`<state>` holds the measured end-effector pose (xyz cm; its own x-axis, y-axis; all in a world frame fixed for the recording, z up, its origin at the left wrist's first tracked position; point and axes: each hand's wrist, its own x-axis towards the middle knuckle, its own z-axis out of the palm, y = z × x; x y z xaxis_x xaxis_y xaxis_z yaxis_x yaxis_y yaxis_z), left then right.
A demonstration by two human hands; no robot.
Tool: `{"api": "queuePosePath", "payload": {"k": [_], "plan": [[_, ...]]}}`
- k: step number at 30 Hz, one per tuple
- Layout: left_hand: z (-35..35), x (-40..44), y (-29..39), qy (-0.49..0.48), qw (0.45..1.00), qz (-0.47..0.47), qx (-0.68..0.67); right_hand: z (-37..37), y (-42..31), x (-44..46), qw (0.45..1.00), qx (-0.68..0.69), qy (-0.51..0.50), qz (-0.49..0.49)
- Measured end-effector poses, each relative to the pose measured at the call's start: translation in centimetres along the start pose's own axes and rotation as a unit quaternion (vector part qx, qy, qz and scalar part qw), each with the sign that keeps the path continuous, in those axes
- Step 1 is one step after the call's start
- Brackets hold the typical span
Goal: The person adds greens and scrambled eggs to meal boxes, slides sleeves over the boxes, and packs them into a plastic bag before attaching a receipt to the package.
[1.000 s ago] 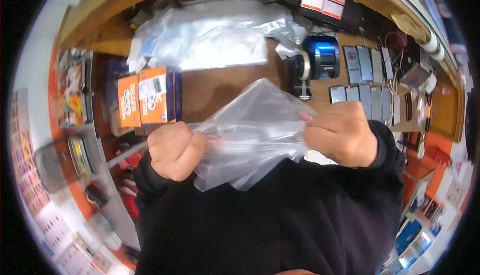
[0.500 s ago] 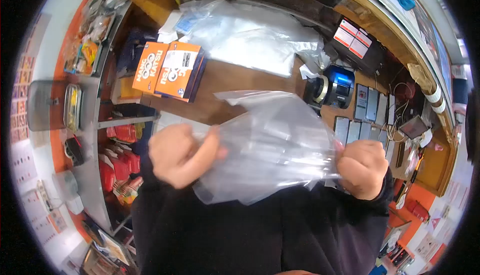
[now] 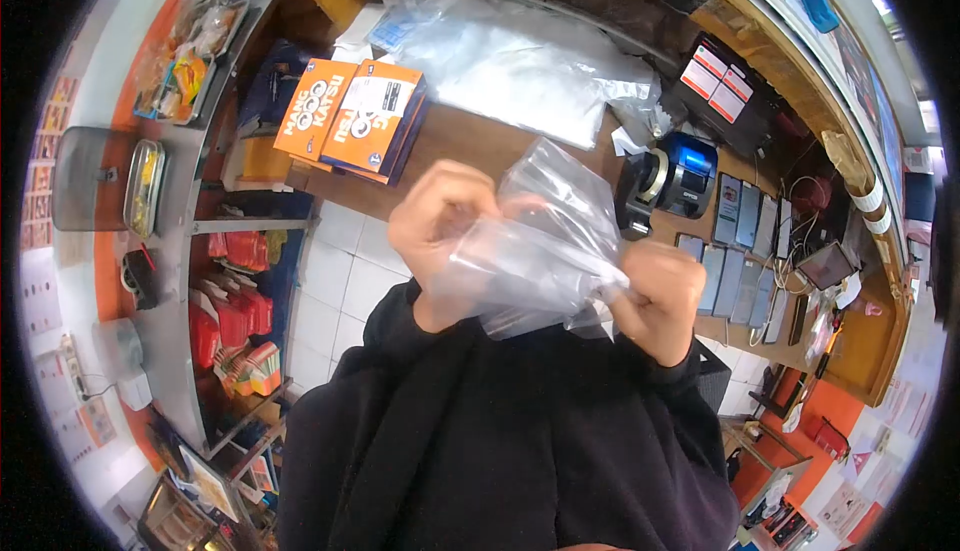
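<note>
A clear plastic bag is stretched between my two hands in front of my chest, crumpled and folded over itself. My left hand has curled fingers at the bag's left side, with plastic lying over part of them. At the other end, my right hand is closed around a gathered, twisted part of the bag. Both hands are raised above the near edge of the brown table.
Orange boxes sit at the table's left. Behind lie clear plastic sheets. A black printer and several phones are at the right. Shelves with red packets stand on the left.
My hands have come closer together and higher. The bag, spread wide before, is now bunched and folded, with its right part gathered at my right hand.
</note>
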<state>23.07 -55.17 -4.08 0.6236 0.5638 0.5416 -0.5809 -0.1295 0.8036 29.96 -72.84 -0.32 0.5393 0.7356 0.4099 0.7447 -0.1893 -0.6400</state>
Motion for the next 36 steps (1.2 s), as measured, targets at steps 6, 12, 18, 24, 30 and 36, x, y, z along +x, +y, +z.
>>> {"api": "queuePosePath", "payload": {"k": [6, 12, 18, 24, 30, 36], "plan": [[0.4, 0.1, 1.5, -0.040, 0.987, -0.134, -0.083, 0.3, 0.8, -0.9, 0.998, 0.004, 0.043, 0.042], [0.4, 1.6, -0.9, 0.036, 0.989, 0.028, 0.143, 0.1, 1.4, 0.2, 0.995, 0.015, -0.094, -0.036], [-1.6, 1.9, -0.8, -0.124, 0.888, 0.192, 0.400, -2.2, 2.0, 0.8, 0.997, 0.017, -0.073, -0.032], [-8.4, 2.4, 1.7, -0.109, 0.826, 0.247, 0.496, -6.9, 1.5, -0.7, 0.977, -0.155, 0.142, -0.022], [-6.8, 2.7, -2.4, 0.187, 0.959, -0.086, 0.195, -4.6, 3.0, -0.1, 0.943, -0.257, 0.153, 0.147], [-5.7, 1.5, -8.3, 0.038, 0.905, -0.403, 0.134, 1.8, 11.3, -0.3, 0.941, -0.237, 0.034, 0.239]]}}
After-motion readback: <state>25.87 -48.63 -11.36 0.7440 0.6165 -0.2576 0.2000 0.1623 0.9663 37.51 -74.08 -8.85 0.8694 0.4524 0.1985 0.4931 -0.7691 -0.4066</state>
